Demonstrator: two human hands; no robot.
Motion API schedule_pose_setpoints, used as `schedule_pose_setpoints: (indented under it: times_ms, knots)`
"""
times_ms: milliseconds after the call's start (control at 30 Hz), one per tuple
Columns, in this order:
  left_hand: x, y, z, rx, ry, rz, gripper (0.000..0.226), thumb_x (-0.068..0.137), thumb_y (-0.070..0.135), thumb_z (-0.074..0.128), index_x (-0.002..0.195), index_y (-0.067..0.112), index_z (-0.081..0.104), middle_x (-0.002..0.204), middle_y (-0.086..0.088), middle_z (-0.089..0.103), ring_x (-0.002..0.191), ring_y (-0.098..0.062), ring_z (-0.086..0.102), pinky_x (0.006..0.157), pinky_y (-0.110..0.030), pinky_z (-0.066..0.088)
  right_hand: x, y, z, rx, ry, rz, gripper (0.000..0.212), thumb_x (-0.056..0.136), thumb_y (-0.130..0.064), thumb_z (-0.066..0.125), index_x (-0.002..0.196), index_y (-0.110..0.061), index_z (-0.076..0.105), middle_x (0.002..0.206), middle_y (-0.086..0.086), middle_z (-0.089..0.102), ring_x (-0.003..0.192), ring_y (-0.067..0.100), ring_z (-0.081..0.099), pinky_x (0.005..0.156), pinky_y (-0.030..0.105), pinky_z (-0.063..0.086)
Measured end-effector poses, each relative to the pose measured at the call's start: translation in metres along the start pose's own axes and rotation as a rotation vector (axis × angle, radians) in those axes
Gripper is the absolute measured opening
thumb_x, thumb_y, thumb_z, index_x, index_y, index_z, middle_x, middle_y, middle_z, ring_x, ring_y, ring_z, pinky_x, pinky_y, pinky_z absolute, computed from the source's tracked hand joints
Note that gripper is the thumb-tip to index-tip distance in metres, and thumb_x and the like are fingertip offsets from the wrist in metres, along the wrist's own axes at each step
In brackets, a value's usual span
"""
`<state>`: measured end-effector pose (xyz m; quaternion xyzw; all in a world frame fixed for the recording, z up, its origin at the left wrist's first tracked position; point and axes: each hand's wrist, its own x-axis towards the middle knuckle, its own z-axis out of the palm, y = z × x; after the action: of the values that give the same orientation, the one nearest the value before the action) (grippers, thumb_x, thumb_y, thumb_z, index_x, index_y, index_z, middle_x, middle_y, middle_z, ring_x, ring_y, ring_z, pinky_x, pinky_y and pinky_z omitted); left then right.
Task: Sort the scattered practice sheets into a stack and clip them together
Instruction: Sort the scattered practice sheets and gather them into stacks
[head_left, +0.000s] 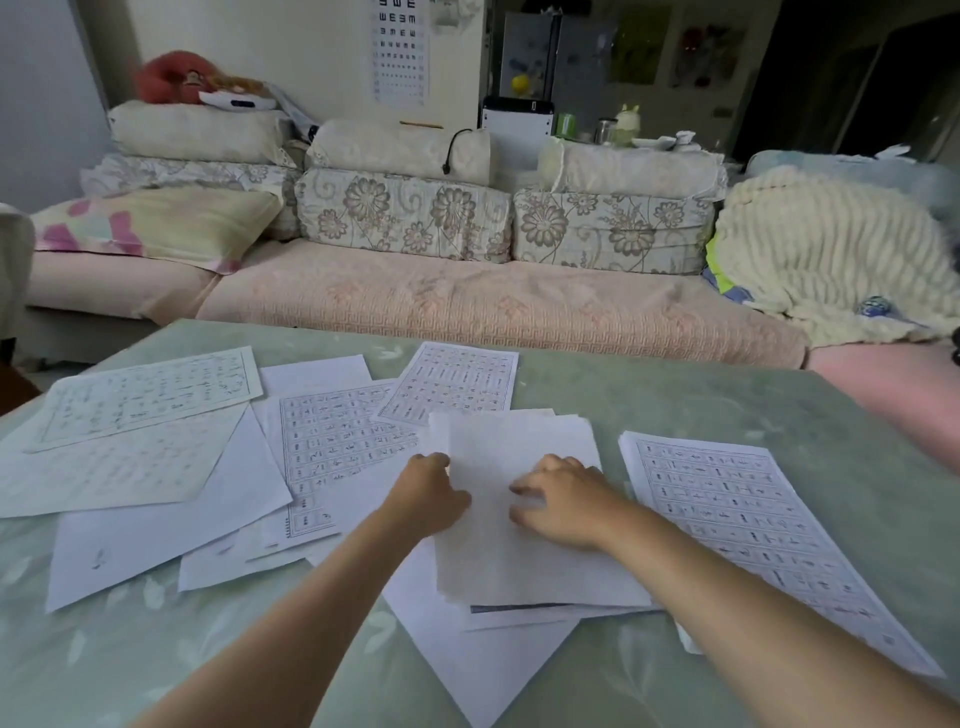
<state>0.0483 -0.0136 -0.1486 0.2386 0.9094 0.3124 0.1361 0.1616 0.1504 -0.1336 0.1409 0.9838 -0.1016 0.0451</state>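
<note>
A person's two bare hands work at a loose stack of practice sheets (524, 561), blank side up, lying near the middle of a table covered in a pale green cloth (727, 395). The left hand (431, 493) sits at the stack's left edge with its fingers curled close together; whether they pinch the paper cannot be told. The right hand (563, 506) rests on the top sheet, fingers spread apart and lightly bent. Just right of the stack lies a printed sheet (753, 535) of gridded characters, face up. More printed sheets (452, 387) lie overlapping beyond the hands and to their left, mixed with blank-side-up pages (156, 525) fanned across the left half of the table. Behind the table stands a pink-covered sofa (467, 301) with floral cushions (405, 213), a cream blanket (831, 249) heaped at its right end, and an eye chart (397, 47) on the wall above.
</note>
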Motion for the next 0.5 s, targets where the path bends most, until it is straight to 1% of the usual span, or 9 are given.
schedule_pose_setpoints:
  times_ms: [67, 133, 233, 300, 367, 433, 500]
  knots:
    - [0.006, -0.004, -0.002, 0.091, -0.011, 0.021, 0.05, 0.085, 0.034, 0.067, 0.128, 0.012, 0.056, 0.125, -0.011, 0.047, 0.11, -0.027, 0.055, 0.091, -0.029, 0.047, 0.006, 0.002, 0.002, -0.06, 0.027, 0.004, 0.045, 0.087, -0.056, 0.053, 0.129, -0.04, 0.056, 0.13, 0.0, 0.048, 0.128, 0.024, 0.042, 0.106, 0.041, 0.031]
    - [0.014, -0.008, -0.01, 0.086, 0.026, 0.021, 0.048, 0.086, 0.039, 0.067, 0.128, 0.018, 0.057, 0.124, -0.009, 0.046, 0.109, -0.027, 0.055, 0.093, -0.032, 0.048, 0.016, 0.0, 0.0, -0.06, 0.063, -0.012, 0.038, 0.088, -0.052, 0.053, 0.123, -0.039, 0.058, 0.126, 0.0, 0.049, 0.125, 0.024, 0.044, 0.104, 0.04, 0.031]
    - [0.034, -0.017, -0.028, 0.074, 0.142, 0.034, 0.043, 0.089, 0.033, 0.063, 0.129, 0.016, 0.056, 0.124, -0.009, 0.05, 0.107, -0.026, 0.057, 0.092, -0.035, 0.049, 0.04, -0.009, -0.008, -0.018, 0.146, -0.071, 0.038, 0.09, -0.04, 0.053, 0.128, -0.036, 0.055, 0.133, -0.001, 0.047, 0.129, 0.022, 0.042, 0.106, 0.04, 0.032]
    - [0.053, -0.024, -0.043, 0.104, 0.219, 0.017, 0.043, 0.091, 0.028, 0.059, 0.132, 0.015, 0.053, 0.127, -0.01, 0.051, 0.112, -0.028, 0.054, 0.095, -0.037, 0.047, 0.063, -0.018, -0.015, 0.03, 0.185, -0.091, 0.04, 0.091, -0.036, 0.053, 0.131, -0.033, 0.054, 0.136, -0.001, 0.046, 0.13, 0.022, 0.042, 0.108, 0.04, 0.033]
    - [0.072, -0.031, -0.055, 0.149, 0.268, -0.021, 0.045, 0.092, 0.025, 0.055, 0.135, 0.013, 0.049, 0.132, -0.013, 0.048, 0.121, -0.031, 0.048, 0.099, -0.04, 0.042, 0.088, -0.029, -0.018, 0.068, 0.182, -0.099, 0.041, 0.092, -0.035, 0.053, 0.133, -0.031, 0.053, 0.138, 0.001, 0.046, 0.13, 0.023, 0.043, 0.109, 0.038, 0.035]
    - [0.09, -0.038, -0.062, 0.206, 0.271, -0.06, 0.049, 0.093, 0.024, 0.053, 0.139, 0.009, 0.044, 0.135, -0.015, 0.045, 0.127, -0.033, 0.041, 0.101, -0.043, 0.039, 0.115, -0.04, -0.016, 0.063, 0.147, -0.105, 0.043, 0.093, -0.037, 0.053, 0.136, -0.03, 0.051, 0.141, 0.001, 0.044, 0.132, 0.024, 0.042, 0.109, 0.037, 0.035]
    - [0.107, -0.044, -0.064, 0.216, 0.227, -0.109, 0.051, 0.094, 0.026, 0.051, 0.14, 0.006, 0.04, 0.136, -0.018, 0.043, 0.129, -0.035, 0.037, 0.101, -0.044, 0.038, 0.141, -0.05, -0.013, 0.06, 0.108, -0.108, 0.049, 0.095, -0.041, 0.051, 0.142, -0.028, 0.047, 0.146, 0.003, 0.041, 0.135, 0.025, 0.039, 0.11, 0.039, 0.034]
